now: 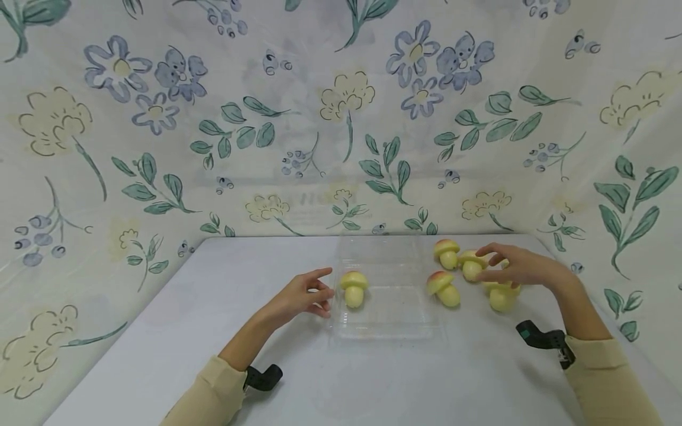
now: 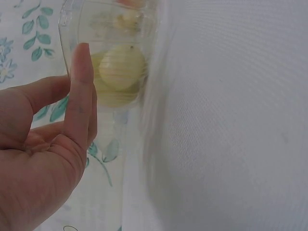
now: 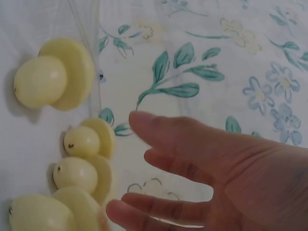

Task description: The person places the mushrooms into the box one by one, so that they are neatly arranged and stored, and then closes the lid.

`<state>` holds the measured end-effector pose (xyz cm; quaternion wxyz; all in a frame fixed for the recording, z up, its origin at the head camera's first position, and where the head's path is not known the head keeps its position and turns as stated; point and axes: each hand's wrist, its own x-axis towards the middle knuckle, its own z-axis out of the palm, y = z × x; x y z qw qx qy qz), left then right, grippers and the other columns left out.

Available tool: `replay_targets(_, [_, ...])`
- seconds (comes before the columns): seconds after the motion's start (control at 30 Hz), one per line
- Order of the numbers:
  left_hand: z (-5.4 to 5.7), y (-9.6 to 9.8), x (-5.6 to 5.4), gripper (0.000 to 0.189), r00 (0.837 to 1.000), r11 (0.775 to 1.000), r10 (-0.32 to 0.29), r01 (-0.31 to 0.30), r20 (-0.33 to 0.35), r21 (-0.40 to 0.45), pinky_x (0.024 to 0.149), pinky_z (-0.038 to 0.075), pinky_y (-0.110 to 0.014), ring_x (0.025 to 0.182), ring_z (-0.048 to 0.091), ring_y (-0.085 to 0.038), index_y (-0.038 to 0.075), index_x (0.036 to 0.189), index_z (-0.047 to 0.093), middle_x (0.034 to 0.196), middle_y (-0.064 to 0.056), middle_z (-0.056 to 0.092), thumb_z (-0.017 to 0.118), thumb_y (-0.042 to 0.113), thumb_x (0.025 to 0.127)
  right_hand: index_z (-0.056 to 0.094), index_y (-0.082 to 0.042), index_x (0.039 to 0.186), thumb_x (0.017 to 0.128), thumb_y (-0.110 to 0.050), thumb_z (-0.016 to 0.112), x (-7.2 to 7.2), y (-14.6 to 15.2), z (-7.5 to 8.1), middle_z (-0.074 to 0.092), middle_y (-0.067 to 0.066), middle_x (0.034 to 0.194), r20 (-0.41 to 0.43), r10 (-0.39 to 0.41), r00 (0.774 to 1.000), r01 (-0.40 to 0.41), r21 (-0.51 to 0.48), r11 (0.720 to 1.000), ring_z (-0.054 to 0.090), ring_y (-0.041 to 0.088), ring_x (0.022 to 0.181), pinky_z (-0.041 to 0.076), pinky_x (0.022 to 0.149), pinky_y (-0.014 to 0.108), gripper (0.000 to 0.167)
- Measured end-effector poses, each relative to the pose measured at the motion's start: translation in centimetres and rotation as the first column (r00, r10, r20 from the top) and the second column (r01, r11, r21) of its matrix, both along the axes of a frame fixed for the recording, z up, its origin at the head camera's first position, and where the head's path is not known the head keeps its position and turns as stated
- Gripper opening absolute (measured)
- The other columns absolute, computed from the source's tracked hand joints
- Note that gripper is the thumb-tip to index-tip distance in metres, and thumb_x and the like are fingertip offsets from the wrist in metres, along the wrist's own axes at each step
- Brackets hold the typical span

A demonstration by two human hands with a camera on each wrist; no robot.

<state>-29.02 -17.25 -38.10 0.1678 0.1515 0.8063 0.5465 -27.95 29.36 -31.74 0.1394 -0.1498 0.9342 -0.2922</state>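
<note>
A clear plastic box (image 1: 386, 328) stands on the table with one toy mushroom (image 1: 354, 290), yellow-capped, lying at its left side. My left hand (image 1: 293, 300) is at the box's left wall, fingers loosely extended; in the left wrist view the fingertips (image 2: 83, 57) overlap the wall, and contact is hard to tell. To the right of the box lie several more yellow toy mushrooms, some with reddish caps, including a near-left one (image 1: 443, 290) and a back one (image 1: 446, 254). My right hand (image 1: 514, 266) hovers over the right-hand mushrooms (image 1: 501, 297), fingers spread, partly covering them and holding nothing.
The white table (image 1: 373, 378) carries the box and mushrooms. Behind it hangs a flower-patterned cloth (image 1: 298, 130), which also runs along both sides. A black wrist camera (image 1: 263, 377) sits on the left sleeve, another camera (image 1: 543, 338) on the right.
</note>
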Motion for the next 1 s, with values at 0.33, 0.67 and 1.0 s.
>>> replay_targets(0.33, [0.1,0.1,0.1,0.070,1.000,1.000,0.002,-0.002,0.001,-0.006,0.072,0.063,-0.032,0.075,0.065,-0.015,0.005,0.155,0.025,0.108,-0.017,0.058,0.062,0.010,0.096,0.035,0.001,0.145,0.090,-0.044,0.068,-0.2,1.8,-0.5,0.044,0.040,0.135,0.106,-0.051,0.993,0.037,0.124,0.992,0.064,0.033,0.099,0.059,0.074,0.041,0.078])
replay_targets(0.67, [0.1,0.1,0.1,0.070,1.000,1.000,0.005,-0.005,0.003,0.005,0.072,0.063,-0.031,0.074,0.065,-0.014,0.005,0.155,0.025,0.108,-0.019,0.057,0.062,0.009,0.096,0.035,-0.002,0.144,0.089,-0.031,0.072,-0.8,1.3,-1.7,0.058,0.025,0.116,0.163,-0.046,0.986,0.025,0.129,0.991,0.064,0.026,0.091,0.059,0.075,0.040,0.073])
replay_targets(1.0, [0.0,0.0,0.0,0.070,1.000,1.000,-0.006,0.006,0.003,0.024,0.073,0.063,-0.032,0.075,0.066,-0.015,0.005,0.155,0.025,0.109,-0.020,0.057,0.062,0.009,0.096,0.038,-0.004,0.140,0.087,-0.021,0.073,-0.8,0.4,-2.4,0.061,0.018,0.104,0.165,-0.073,0.984,0.056,0.107,0.993,0.063,0.019,0.078,0.056,0.066,0.030,0.065])
